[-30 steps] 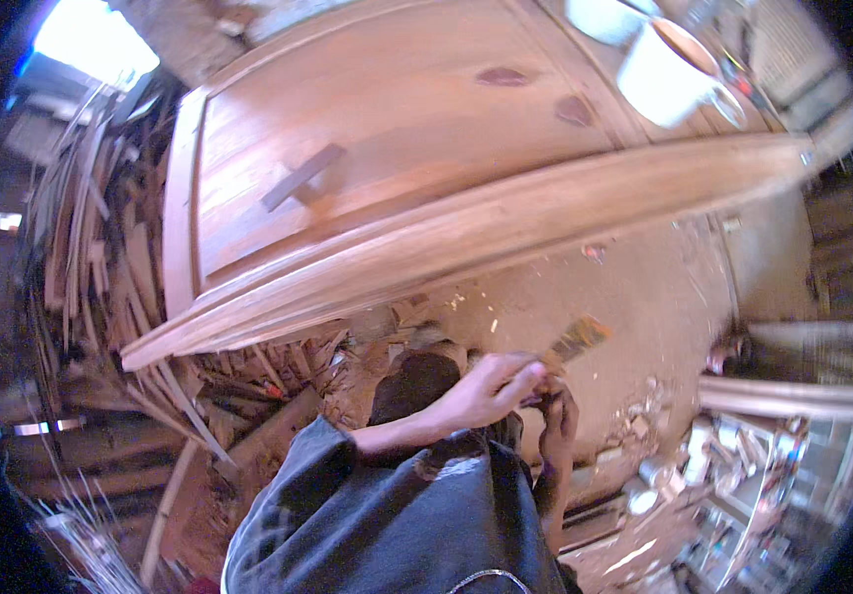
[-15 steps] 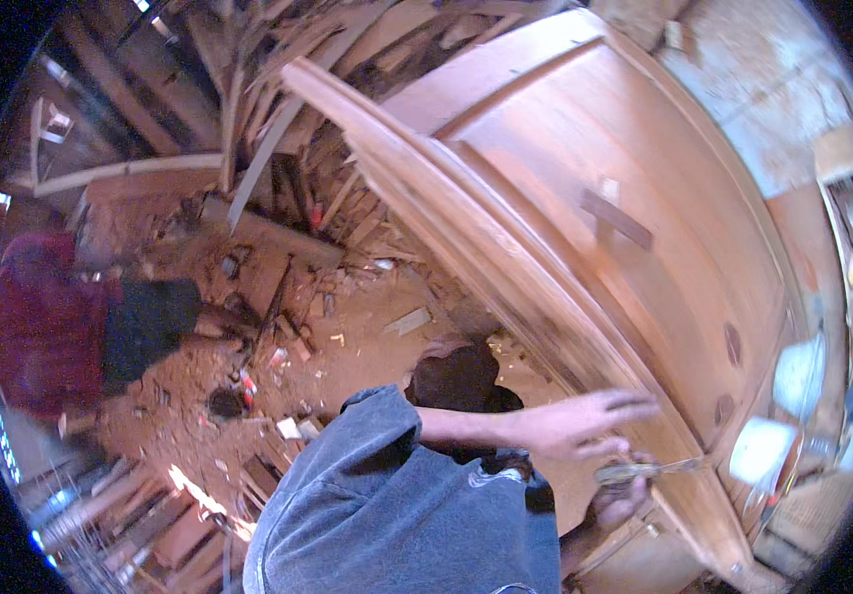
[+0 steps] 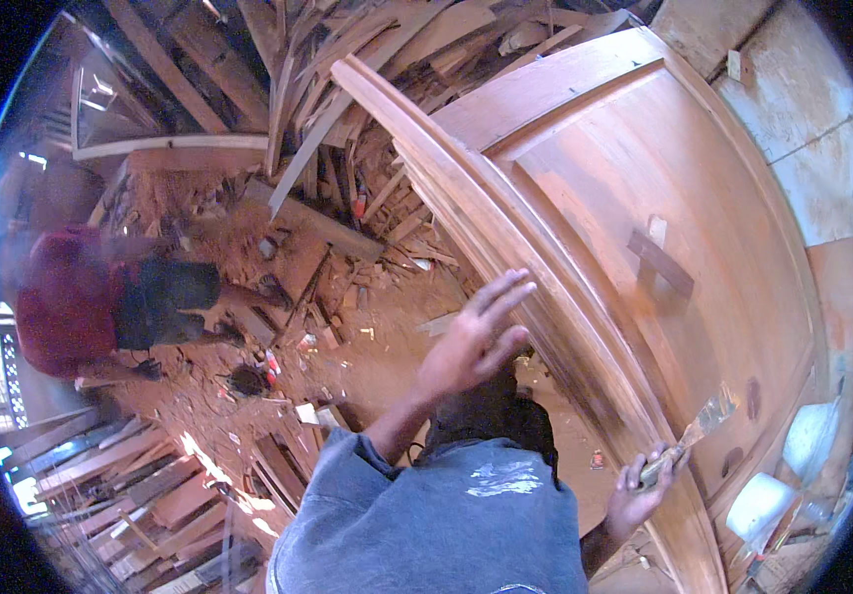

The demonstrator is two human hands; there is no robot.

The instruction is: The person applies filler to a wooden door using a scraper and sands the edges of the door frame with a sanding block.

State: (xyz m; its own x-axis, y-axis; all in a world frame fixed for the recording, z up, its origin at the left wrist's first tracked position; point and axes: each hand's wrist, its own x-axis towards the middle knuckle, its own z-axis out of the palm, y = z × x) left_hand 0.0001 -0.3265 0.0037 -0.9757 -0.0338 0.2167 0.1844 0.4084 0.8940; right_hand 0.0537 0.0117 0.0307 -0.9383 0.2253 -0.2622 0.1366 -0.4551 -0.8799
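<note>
My right hand (image 3: 641,487) is closed around the handle of a putty knife (image 3: 711,418), near the lower right edge of a big wooden panel (image 3: 585,148). The knife's flat metal blade points up and to the right, over the panel's face. Farther left, my left hand (image 3: 476,342) is raised with fingers stretched and nothing in it, beside the panel's long moulded edge (image 3: 545,297). Whether its fingertips touch that edge I cannot tell. A dark strip of wood (image 3: 662,261) lies on the panel, and brownish patches mark its surface.
Two white containers (image 3: 761,505) stand beyond the panel's right end. At the left a person in a red shirt (image 3: 65,302) bends over the littered ground. Wood scraps (image 3: 377,243) and stacked boards (image 3: 134,505) lie about, with long planks (image 3: 164,59) leaning behind.
My left hand has moved left and up, away from my right hand. The putty knife's blade has swung from pointing right to pointing up and right. The whole view has shifted slightly.
</note>
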